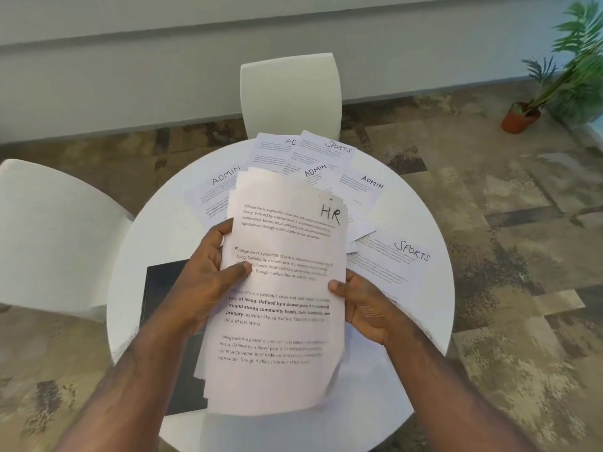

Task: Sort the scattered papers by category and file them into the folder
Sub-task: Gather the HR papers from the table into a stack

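Item: stack of papers point(280, 288), top sheet marked "HR" by hand in its upper right corner, printed paragraphs below; several sheets fanned unevenly behind it. Held up above the near half of the round white table point(424, 321), tilted toward the camera

Left hand point(208, 278): grips the stack's left edge, thumb laid across the front of the top sheet, fingers curled behind

Right hand point(362, 308): holds the stack's right edge lower down, thumb tip on the front, remaining fingers hidden behind the sheets

Dark folder point(163, 305): flat on the table near its left edge, largely covered by the left forearm and the held stack; whether it lies open or closed cannot be told

Loose sheets on the table, far half, overlapping one another:
- "ADMIN" sheet point(215, 190), toward the far left edge, partly under the held stack
- "SPORTS" sheet point(329, 151), at the far edge, beside one reading "AD…" point(270, 151) with the rest covered
- "ADMIN" sheet point(315, 172), centre
- "ADMIN" sheet point(365, 187), just right of it
- "SPORTS" sheet point(391, 262), toward the right edge, apart from the far cluster

Surroundings: white chair point(290, 93) at the far edge, second white chair point(55, 236) at the left, potted plant point(561, 79) on the patterned floor, far right
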`<action>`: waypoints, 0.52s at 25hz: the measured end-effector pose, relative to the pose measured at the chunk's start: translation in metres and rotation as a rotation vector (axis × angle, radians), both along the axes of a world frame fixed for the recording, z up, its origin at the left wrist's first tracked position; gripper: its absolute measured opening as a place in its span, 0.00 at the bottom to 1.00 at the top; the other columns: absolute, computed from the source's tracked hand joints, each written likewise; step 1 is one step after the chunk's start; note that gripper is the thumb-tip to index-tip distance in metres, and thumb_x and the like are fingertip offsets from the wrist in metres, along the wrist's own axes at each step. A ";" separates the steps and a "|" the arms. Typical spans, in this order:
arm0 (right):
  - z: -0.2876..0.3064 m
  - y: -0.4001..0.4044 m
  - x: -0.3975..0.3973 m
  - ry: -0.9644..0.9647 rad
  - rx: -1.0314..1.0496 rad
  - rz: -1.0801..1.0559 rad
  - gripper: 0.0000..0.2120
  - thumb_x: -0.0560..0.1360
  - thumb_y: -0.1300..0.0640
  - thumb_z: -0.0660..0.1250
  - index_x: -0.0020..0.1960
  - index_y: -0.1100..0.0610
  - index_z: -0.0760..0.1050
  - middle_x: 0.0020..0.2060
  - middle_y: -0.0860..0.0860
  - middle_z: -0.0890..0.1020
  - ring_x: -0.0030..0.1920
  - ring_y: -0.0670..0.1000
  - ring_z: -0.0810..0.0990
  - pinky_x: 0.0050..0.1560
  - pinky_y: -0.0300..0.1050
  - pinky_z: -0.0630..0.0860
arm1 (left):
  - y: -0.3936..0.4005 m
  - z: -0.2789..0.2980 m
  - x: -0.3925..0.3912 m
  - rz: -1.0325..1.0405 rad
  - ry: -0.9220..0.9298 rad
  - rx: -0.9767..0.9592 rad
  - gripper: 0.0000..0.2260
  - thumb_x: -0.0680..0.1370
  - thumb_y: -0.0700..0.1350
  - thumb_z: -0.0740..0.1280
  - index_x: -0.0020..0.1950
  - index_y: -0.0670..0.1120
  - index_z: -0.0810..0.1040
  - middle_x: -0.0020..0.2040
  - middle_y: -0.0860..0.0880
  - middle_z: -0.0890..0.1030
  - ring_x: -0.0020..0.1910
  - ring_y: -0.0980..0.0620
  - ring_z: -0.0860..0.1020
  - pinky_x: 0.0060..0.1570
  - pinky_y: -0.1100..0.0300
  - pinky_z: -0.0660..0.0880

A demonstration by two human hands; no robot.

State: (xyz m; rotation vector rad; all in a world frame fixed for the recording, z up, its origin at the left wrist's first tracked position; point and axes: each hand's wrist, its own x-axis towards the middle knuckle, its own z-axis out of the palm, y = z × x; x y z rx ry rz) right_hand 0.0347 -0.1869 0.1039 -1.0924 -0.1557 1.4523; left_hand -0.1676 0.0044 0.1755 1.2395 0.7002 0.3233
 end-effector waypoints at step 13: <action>-0.002 -0.012 -0.001 -0.174 0.025 0.325 0.34 0.73 0.73 0.65 0.68 0.41 0.72 0.65 0.51 0.80 0.65 0.53 0.78 0.54 0.51 0.80 | 0.018 -0.025 0.008 0.297 0.063 -0.069 0.29 0.76 0.26 0.58 0.69 0.54 0.73 0.58 0.47 0.85 0.54 0.43 0.85 0.43 0.50 0.82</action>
